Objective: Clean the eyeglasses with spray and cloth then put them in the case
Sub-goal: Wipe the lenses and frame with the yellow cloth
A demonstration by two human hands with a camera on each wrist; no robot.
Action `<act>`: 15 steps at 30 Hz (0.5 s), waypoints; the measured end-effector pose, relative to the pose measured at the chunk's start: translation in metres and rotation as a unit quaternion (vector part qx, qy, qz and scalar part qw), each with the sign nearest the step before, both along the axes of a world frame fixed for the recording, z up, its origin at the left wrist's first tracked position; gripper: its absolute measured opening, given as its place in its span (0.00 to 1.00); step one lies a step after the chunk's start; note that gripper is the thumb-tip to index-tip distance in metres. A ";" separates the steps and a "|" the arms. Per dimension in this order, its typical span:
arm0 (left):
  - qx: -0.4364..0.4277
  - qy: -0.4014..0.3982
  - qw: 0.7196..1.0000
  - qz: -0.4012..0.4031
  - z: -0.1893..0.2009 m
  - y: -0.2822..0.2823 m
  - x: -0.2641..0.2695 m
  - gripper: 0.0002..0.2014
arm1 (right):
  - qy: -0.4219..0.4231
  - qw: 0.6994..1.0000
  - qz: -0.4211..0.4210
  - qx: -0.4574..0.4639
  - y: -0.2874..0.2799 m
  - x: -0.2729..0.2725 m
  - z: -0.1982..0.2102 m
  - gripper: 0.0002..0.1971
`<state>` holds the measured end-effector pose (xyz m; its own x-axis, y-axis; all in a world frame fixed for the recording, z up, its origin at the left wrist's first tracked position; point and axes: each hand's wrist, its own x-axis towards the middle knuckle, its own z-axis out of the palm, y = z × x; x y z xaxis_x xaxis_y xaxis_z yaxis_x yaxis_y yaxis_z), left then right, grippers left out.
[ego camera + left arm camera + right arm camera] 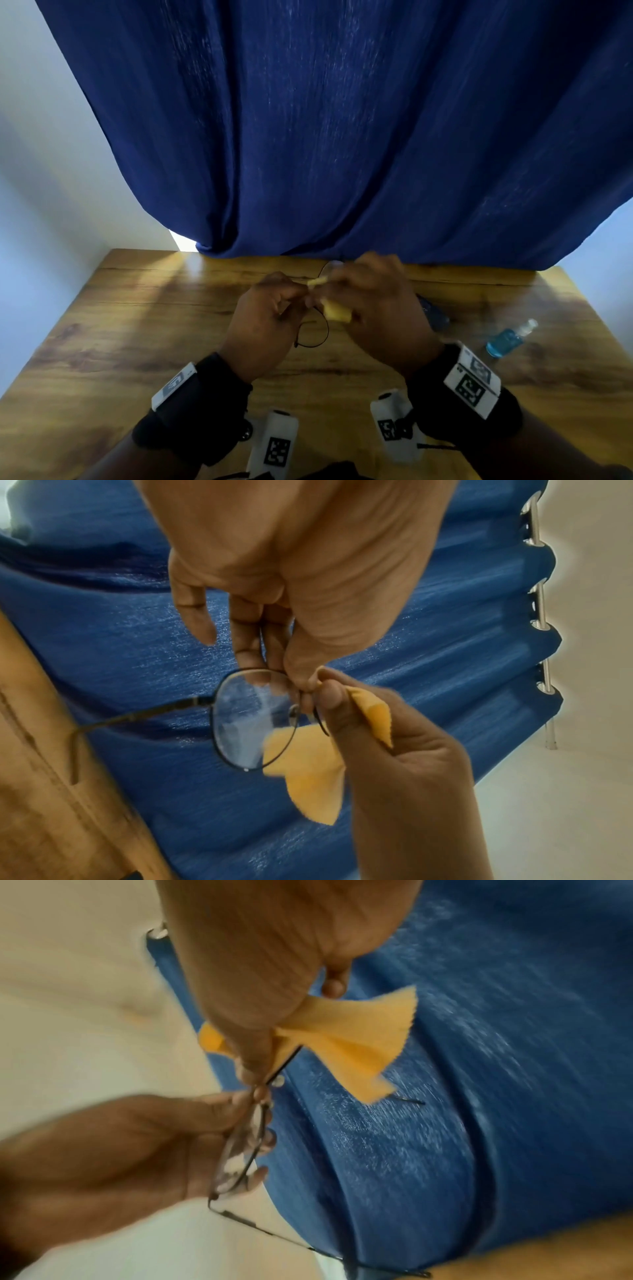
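Observation:
Thin black-rimmed eyeglasses (250,723) are held up over the wooden table (137,325). My left hand (270,666) pinches the frame near the bridge, and its fingers curl round one lens (240,1153). That lens shows a streaky wet film. My right hand (260,1074) pinches a yellow cloth (359,1042) round the other lens, which is hidden by the cloth and fingers. In the head view both hands meet mid-table, with the cloth (335,311) between them and one rim (315,335) hanging below.
A small blue spray bottle (510,339) lies on its side at the table's right. A dark case (435,315) lies partly hidden behind my right hand. A blue curtain (342,137) hangs along the far edge.

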<state>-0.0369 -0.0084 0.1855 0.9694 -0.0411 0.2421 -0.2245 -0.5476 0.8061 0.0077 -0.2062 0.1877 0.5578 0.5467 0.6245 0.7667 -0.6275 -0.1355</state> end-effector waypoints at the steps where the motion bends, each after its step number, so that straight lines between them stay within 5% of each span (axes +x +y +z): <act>1: 0.001 -0.003 1.000 -0.001 0.000 0.001 0.001 0.10 | -0.011 1.000 0.002 -0.024 0.001 0.001 0.000 0.09; 5: -0.003 0.005 1.000 -0.008 0.001 0.002 0.003 0.09 | 0.023 0.994 -0.067 0.081 -0.005 0.012 0.004 0.12; 8: 0.008 -0.001 1.000 -0.017 0.001 -0.001 0.004 0.10 | -0.016 1.000 -0.025 0.003 -0.010 0.010 0.002 0.12; 11: -0.002 0.004 1.000 -0.014 -0.002 -0.005 0.007 0.08 | 0.005 0.994 -0.075 0.080 -0.021 0.014 0.005 0.12; 15: 0.001 -0.011 1.000 -0.005 0.001 -0.010 0.007 0.08 | -0.027 0.999 -0.039 0.013 -0.031 0.006 -0.006 0.15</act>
<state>-0.0295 -0.0187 0.1861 0.9634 -0.0504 0.2633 -0.2472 -0.5466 0.8001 0.0141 -0.2369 0.1817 0.5633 0.4863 0.6680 0.7226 -0.6821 -0.1127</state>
